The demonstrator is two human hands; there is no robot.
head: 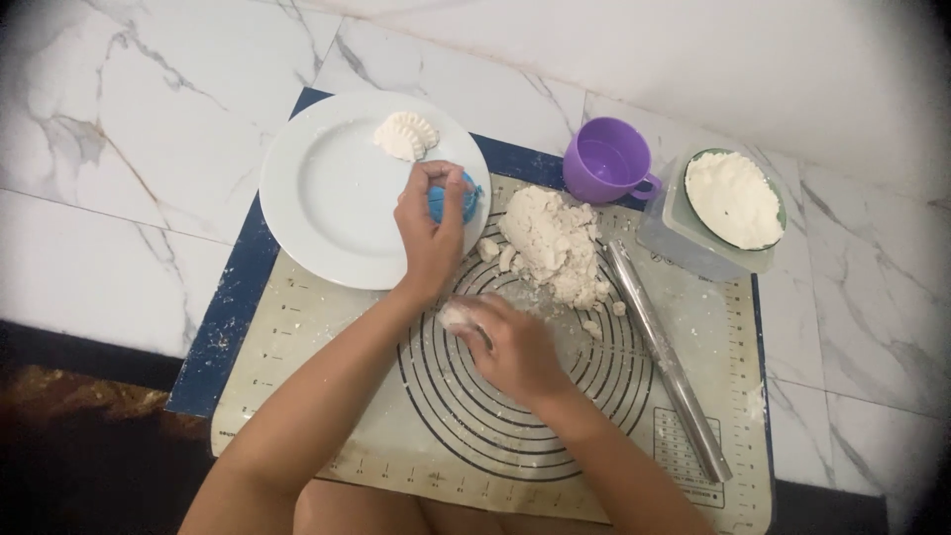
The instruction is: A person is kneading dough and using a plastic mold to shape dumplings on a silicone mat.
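Holding a blue dumpling press (458,201) tight in your left hand (431,233) by the white plate (327,198), your right hand (510,347) fingers curl around a small dough piece (458,317) on the mat (396,436).

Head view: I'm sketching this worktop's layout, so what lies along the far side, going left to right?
White plate with a shaped dumpling → blue tool in the left hand → dough heap → purple cup → bowl of white flour.

dough heap (555,243) on mat (297,337), plate (327,208) left.
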